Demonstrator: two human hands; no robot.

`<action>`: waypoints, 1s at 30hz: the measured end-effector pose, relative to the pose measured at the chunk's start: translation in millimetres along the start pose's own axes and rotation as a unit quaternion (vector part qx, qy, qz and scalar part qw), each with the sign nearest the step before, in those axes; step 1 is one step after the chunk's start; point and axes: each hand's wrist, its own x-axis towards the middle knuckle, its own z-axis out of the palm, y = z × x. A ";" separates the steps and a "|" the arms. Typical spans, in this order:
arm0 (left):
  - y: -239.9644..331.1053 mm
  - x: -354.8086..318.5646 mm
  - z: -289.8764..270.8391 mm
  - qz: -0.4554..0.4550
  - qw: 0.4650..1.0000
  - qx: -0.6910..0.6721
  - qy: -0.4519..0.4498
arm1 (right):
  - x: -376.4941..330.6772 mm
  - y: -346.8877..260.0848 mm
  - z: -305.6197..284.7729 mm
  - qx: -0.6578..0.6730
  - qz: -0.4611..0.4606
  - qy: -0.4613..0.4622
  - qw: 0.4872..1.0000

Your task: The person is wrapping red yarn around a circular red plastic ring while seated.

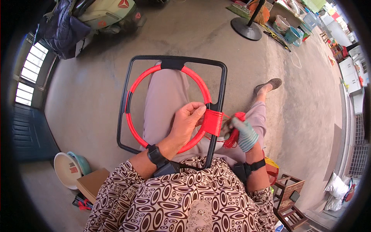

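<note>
A black square frame (224, 81) with a red ring (133, 127) inside it rests over my lap. Black joins link ring and frame at the top and right. Red cord is wound in tight, flat turns (212, 123) around the ring and the frame's right bar. My bare left hand (187, 120) pinches the ring beside these turns, its thumb and forefinger closed at their upper edge. Just right of the frame, my right hand (245, 133), in a striped green-and-white glove and partly blurred, grips a loose bundle of red cord (232, 140). A strand runs from the bundle to the wound turns.
A scooter (106, 13) with a dark padded cover stands at the far left. Basins (63, 170) and a cardboard box (92, 185) sit at the near left. A wooden stool (288, 193) is at my right. A round black stand base (246, 29) stands ahead, near buckets (292, 35).
</note>
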 end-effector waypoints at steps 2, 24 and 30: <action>-1.0 0.2 -0.6 -0.005 1.000 0.000 -0.006 | -1.7 -1.5 -5.2 0.156 -0.089 -0.031 0.983; 2.9 -5.9 9.0 -0.130 0.974 -0.043 -0.181 | 12.6 -16.3 25.1 -0.134 0.004 0.130 0.982; -5.9 -1.6 -0.4 -0.105 0.988 -0.054 -0.096 | 11.6 -20.2 26.9 -0.132 0.070 0.099 0.984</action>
